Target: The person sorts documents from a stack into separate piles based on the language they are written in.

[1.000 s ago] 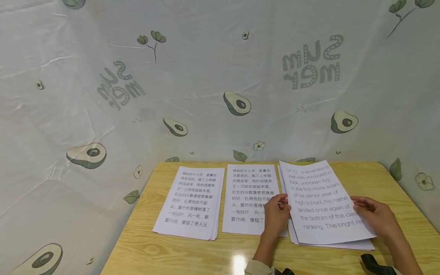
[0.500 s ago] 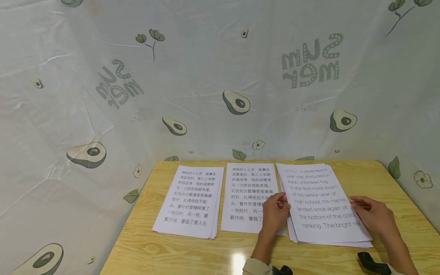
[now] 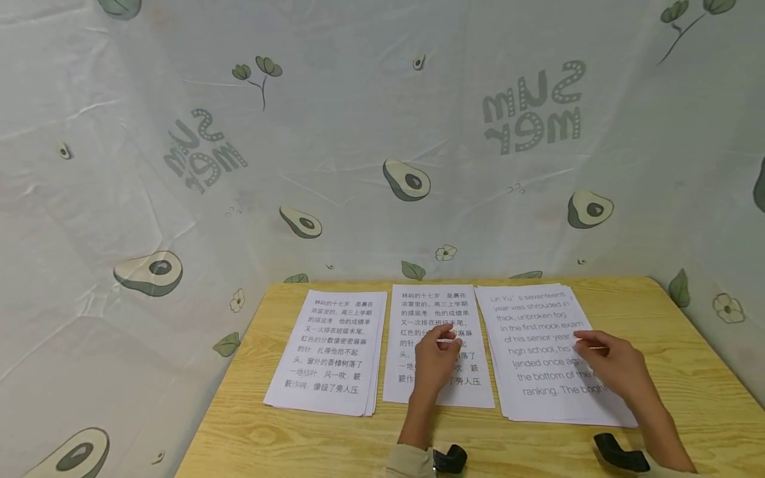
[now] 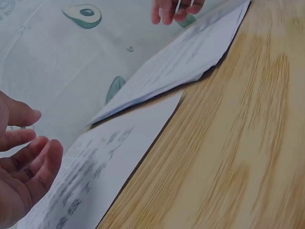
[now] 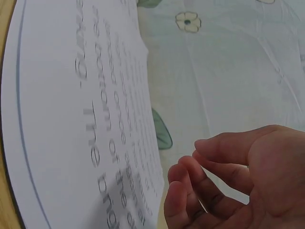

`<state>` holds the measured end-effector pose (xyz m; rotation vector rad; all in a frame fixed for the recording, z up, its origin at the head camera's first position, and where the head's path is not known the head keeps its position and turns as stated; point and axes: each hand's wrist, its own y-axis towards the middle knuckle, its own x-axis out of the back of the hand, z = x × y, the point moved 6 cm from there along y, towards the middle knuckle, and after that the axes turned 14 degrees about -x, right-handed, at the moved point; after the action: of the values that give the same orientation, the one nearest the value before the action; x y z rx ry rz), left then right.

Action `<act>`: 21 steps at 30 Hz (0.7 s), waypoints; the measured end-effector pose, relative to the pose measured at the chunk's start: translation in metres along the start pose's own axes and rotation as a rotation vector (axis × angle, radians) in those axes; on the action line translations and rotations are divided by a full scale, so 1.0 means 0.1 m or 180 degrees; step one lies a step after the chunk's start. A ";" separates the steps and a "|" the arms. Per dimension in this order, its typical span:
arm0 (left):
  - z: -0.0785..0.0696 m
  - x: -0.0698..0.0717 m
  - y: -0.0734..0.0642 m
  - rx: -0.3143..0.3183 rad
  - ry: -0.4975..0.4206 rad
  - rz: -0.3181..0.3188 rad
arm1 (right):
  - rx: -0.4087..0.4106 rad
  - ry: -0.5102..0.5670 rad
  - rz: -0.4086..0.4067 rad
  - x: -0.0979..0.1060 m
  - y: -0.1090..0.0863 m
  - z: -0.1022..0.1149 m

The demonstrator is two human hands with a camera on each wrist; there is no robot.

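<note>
My left hand (image 3: 435,364) hovers over the middle sheet of paper (image 3: 425,312), which bears printed Chinese text. Its fingers are loosely bent and hold nothing; the left wrist view shows a gap between the hand (image 4: 28,176) and the page. Over the right-hand stack of paper (image 3: 532,345), printed in English, is my right hand (image 3: 614,365). In the right wrist view that hand (image 5: 224,179) has thumb and fingertips close together with nothing between them, apart from the paper (image 5: 57,119). The hands cover some of the printed lines.
A third stack of paper (image 3: 325,352) with Chinese text lies on the left of the wooden table (image 3: 239,438). Its sheets are slightly offset. A pale curtain (image 3: 335,133) with avocado prints hangs behind the table. Dark wrist devices (image 3: 618,453) sit on both forearms.
The English sheet, lifted and bent a second ago, now lies flat on the right stack. Both hands have let go of it and moved left, the left hand now over the middle sheet.
</note>
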<state>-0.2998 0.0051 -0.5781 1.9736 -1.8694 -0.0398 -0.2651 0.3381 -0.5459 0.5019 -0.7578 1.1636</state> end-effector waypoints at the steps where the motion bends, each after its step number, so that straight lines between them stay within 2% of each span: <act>1: 0.01 0.05 0.00 -0.0008 0.0060 0.0009 | 0.0016 0.0016 0.0017 -0.03 -0.01 0.03; 5: 0.06 0.22 0.01 -0.0072 0.0219 0.0057 | 0.0002 0.0150 0.0155 -0.16 -0.04 0.15; 12: 0.17 0.56 0.03 -0.0202 0.0327 0.0111 | -0.0009 0.0400 0.0446 -0.41 -0.07 0.37; 21: 0.32 0.97 0.05 -0.0112 0.0586 0.0181 | 0.0011 0.0700 0.0654 -0.64 -0.09 0.63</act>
<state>-0.3049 -0.0965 -0.5799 1.8330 -1.7926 0.1209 -0.2866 0.2507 -0.5520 0.2968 -0.6268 1.3861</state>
